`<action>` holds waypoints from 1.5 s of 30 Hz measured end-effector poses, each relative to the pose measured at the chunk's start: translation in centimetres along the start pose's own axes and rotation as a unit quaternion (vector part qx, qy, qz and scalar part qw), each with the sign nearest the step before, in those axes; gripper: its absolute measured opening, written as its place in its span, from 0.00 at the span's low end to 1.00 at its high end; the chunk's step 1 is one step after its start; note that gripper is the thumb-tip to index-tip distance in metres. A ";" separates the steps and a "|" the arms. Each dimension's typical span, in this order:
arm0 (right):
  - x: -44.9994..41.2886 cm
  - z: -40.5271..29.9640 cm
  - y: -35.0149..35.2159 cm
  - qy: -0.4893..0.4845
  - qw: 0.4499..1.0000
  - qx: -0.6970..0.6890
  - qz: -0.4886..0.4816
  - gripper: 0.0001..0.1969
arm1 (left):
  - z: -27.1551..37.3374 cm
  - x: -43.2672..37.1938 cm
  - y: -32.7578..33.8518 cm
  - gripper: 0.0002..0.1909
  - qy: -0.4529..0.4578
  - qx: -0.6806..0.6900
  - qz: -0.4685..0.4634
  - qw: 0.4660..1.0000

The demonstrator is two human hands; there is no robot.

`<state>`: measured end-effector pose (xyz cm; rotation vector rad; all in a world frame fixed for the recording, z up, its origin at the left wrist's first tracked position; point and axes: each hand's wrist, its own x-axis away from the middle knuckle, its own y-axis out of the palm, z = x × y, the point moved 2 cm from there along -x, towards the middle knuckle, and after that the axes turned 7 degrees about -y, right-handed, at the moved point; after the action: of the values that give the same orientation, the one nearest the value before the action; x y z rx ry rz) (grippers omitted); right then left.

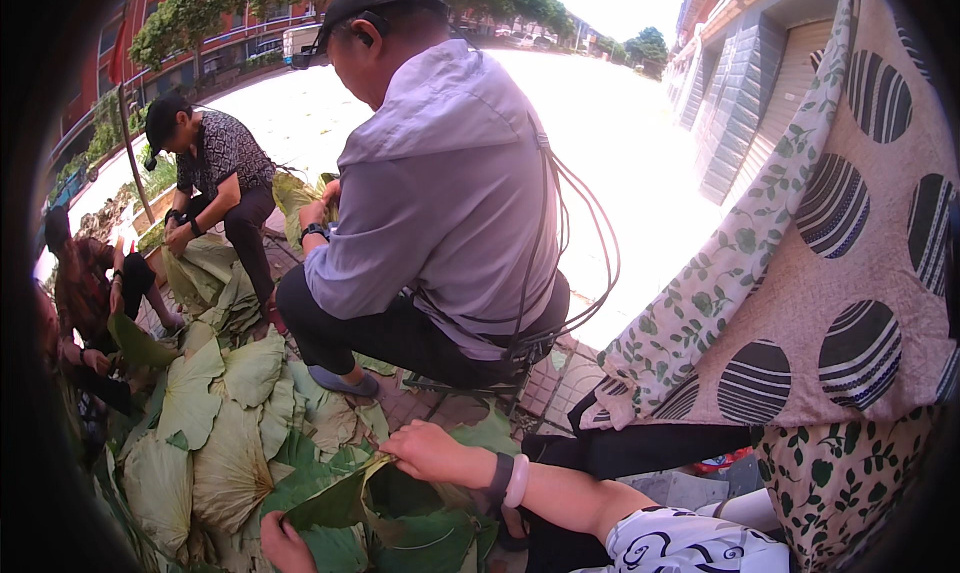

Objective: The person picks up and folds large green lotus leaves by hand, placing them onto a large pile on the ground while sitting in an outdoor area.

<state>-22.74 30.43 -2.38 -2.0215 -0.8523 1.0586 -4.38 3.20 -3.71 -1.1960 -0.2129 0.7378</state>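
Observation:
A folded green lotus leaf (334, 499) stretches between my two hands, low in the view. My right hand (427, 451) pinches its upper edge; a dark band and a pale bangle circle that wrist. At the bottom edge, my left hand (286, 544) grips the leaf's near left side and is partly cut off by the frame. Beneath and around them spreads a heap of lotus leaves, with dry yellowish ones (231, 464) to the left and greener ones (427, 539) below my right hand.
Close ahead, a person in a grey jacket (442, 183) sits on a low stool, cables hanging behind. Another person (217, 153) and one farther left (94, 288) also sit by the leaves. Patterned cloth (832, 213) hangs at right. Paving tiles (544, 389) show beside the stool.

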 end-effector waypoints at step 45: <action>5.4 1.7 -1.1 -0.017 0.999 -0.034 0.006 0.12 | 5.3 17.4 9.1 0.13 -0.120 0.086 -0.287 0.946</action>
<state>-22.00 35.81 -4.40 -2.0725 -0.9054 1.0871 2.23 19.56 -13.82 -0.8129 -0.6568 0.3720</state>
